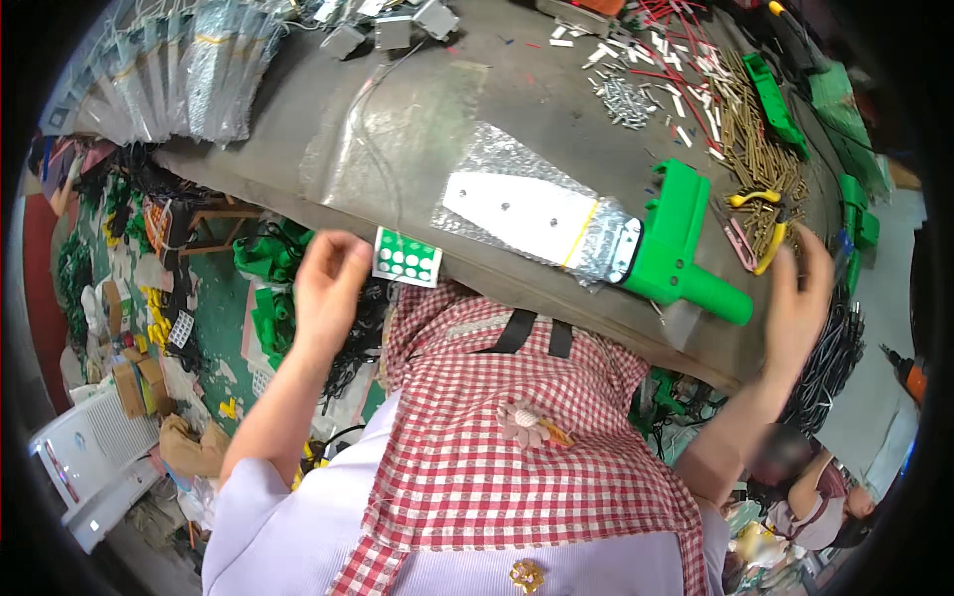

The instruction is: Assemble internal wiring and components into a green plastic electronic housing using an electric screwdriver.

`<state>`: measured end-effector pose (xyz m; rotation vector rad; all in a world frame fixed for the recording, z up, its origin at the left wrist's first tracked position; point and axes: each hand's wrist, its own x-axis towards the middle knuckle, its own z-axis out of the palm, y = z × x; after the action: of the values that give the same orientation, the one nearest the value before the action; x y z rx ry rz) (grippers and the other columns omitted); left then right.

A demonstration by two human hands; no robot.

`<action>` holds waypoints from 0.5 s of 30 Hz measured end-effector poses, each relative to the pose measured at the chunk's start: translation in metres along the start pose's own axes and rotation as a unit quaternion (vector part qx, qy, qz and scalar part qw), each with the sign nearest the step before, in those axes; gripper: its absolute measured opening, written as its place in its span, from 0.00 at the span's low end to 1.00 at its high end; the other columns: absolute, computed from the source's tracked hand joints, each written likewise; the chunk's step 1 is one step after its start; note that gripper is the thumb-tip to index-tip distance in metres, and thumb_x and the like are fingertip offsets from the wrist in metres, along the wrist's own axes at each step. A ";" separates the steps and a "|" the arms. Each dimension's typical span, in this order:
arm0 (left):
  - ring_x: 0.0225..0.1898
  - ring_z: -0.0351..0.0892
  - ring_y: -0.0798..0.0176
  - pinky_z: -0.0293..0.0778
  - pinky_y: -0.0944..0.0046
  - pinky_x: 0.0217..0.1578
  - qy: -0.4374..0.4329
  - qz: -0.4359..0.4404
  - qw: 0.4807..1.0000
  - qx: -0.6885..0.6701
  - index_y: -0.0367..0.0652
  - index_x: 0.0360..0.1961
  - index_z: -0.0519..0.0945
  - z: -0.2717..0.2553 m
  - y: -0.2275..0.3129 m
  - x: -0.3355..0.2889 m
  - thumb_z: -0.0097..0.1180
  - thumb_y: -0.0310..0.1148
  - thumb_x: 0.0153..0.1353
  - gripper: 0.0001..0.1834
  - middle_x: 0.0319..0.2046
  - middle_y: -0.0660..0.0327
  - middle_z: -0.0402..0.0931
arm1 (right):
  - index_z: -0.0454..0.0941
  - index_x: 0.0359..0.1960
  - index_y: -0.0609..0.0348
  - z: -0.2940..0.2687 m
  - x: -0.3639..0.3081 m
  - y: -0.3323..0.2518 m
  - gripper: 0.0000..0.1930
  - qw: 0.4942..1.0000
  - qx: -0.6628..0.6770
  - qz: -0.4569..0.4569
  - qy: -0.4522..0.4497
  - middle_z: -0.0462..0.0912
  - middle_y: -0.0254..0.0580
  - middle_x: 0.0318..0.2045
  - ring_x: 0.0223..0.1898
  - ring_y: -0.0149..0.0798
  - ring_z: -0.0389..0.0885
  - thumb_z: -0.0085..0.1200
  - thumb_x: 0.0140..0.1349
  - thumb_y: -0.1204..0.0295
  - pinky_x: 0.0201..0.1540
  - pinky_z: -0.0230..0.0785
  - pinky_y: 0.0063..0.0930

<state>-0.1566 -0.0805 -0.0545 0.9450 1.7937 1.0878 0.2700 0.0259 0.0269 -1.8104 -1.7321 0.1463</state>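
Note:
By the table's front edge, my left hand [333, 283] has its fingertips pinched together, just left of a white sheet of round stickers on green [407, 256]. A small gap seems to show between fingers and sheet; whatever the pinch holds is too small to make out. My right hand [798, 298] is at the table's right side with fingers stretched out, beside yellow-handled pliers [770, 248]. Between the hands lies a green plastic tool body with a handle [686, 258]. Its pointed white plate [517, 209] is in bubble wrap, bound by a yellow band.
Brass rods [760, 149], screws [626, 102] and white sleeves with red wires [676, 70] lie at the far right. Bubble-wrapped packs [189, 74] are stacked far left. Green housings [273, 253] lie below the table's left side. Another person [810, 487] is at lower right.

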 end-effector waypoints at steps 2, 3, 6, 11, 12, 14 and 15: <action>0.34 0.71 0.75 0.67 0.73 0.37 -0.016 -0.132 0.979 -0.155 0.37 0.39 0.76 0.007 -0.004 -0.009 0.56 0.28 0.63 0.06 0.32 0.68 0.75 | 0.79 0.43 0.57 0.048 -0.018 -0.084 0.14 0.970 0.127 -0.111 -0.173 0.79 0.43 0.42 0.50 0.41 0.75 0.58 0.52 0.75 0.57 0.62 0.34; 0.33 0.71 0.74 0.68 0.73 0.37 -0.043 -0.125 0.973 -0.190 0.37 0.41 0.76 0.008 -0.005 -0.009 0.56 0.28 0.63 0.07 0.32 0.67 0.76 | 0.80 0.39 0.56 0.069 -0.026 -0.113 0.12 0.946 0.068 -0.241 -0.207 0.79 0.40 0.41 0.50 0.41 0.74 0.59 0.50 0.74 0.61 0.57 0.44; 0.33 0.72 0.75 0.67 0.73 0.37 -0.080 -0.115 0.962 -0.236 0.36 0.42 0.76 0.009 -0.003 -0.005 0.56 0.28 0.63 0.09 0.32 0.66 0.78 | 0.80 0.37 0.52 0.098 -0.044 -0.167 0.12 0.912 0.139 -0.350 -0.162 0.77 0.37 0.42 0.52 0.43 0.73 0.60 0.49 0.75 0.67 0.43 0.55; 0.35 0.74 0.75 0.69 0.73 0.39 -0.082 -0.112 0.963 -0.232 0.34 0.42 0.76 0.007 -0.001 -0.011 0.56 0.26 0.62 0.09 0.34 0.64 0.78 | 0.80 0.38 0.52 0.133 -0.059 -0.171 0.13 0.904 0.155 -0.336 -0.215 0.76 0.37 0.44 0.53 0.44 0.71 0.61 0.49 0.74 0.66 0.43 0.56; 0.36 0.74 0.74 0.70 0.72 0.39 -0.064 -0.102 0.964 -0.236 0.34 0.42 0.76 0.008 0.001 -0.011 0.55 0.25 0.62 0.09 0.34 0.64 0.78 | 0.80 0.39 0.52 0.136 -0.059 -0.173 0.13 0.917 0.124 -0.318 -0.205 0.76 0.37 0.44 0.54 0.44 0.71 0.61 0.49 0.74 0.65 0.44 0.57; 0.37 0.75 0.74 0.71 0.72 0.41 -0.067 -0.094 0.966 -0.232 0.33 0.42 0.76 0.007 0.003 -0.011 0.55 0.25 0.62 0.08 0.35 0.63 0.78 | 0.79 0.38 0.53 0.134 -0.061 -0.188 0.13 0.911 0.120 -0.344 -0.194 0.76 0.37 0.42 0.53 0.43 0.70 0.61 0.48 0.74 0.62 0.48 0.53; 0.37 0.75 0.74 0.70 0.72 0.41 -0.074 -0.088 0.966 -0.233 0.33 0.42 0.77 0.006 0.007 -0.012 0.55 0.24 0.62 0.08 0.35 0.63 0.78 | 0.78 0.33 0.55 0.138 -0.066 -0.198 0.09 0.893 0.166 -0.358 -0.219 0.75 0.37 0.40 0.52 0.42 0.70 0.59 0.48 0.73 0.61 0.49 0.53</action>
<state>-0.1455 -0.0870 -0.0465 0.5538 1.3831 1.2159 0.0235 0.0027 -0.0065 -0.8466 -2.4004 0.5314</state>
